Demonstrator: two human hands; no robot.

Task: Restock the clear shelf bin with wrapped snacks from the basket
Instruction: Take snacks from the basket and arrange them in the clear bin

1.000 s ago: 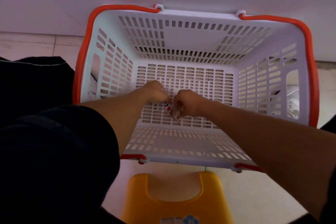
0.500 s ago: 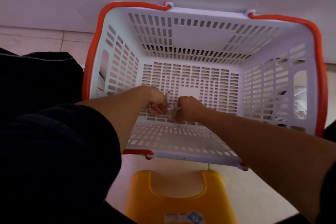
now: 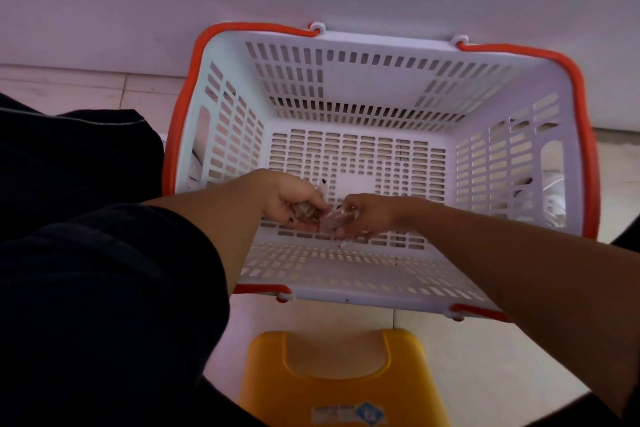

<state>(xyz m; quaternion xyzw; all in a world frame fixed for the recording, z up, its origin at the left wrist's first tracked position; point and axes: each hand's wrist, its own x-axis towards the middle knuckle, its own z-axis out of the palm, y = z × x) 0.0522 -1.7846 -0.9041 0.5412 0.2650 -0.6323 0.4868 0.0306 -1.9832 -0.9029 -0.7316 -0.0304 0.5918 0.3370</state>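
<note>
White slotted plastic with an orange rim makes up the basket (image 3: 381,80), which fills the middle of the frame and looks almost bare inside. Low in it, near the front wall, the left hand (image 3: 291,198) cups a small clutch of wrapped snacks (image 3: 304,210), its fingers curled round them, while the right hand (image 3: 363,215) pinches another clear-wrapped snack (image 3: 334,220) just beside, the two hands nearly touching. This appears to be the gathering step, probably the last pieces being scooped up. The next move likely calls for lifting both hands clear of the tall walls without spilling, then carrying the load to the clear shelf bin, which is not in view. A yellow stool (image 3: 343,378) sits at the bottom centre of the frame, just in front of the basket, and dark clothing (image 3: 86,288) fills the lower left; the pale floor (image 3: 467,357) shows around them. Only the basket's walls stand in the way.
</note>
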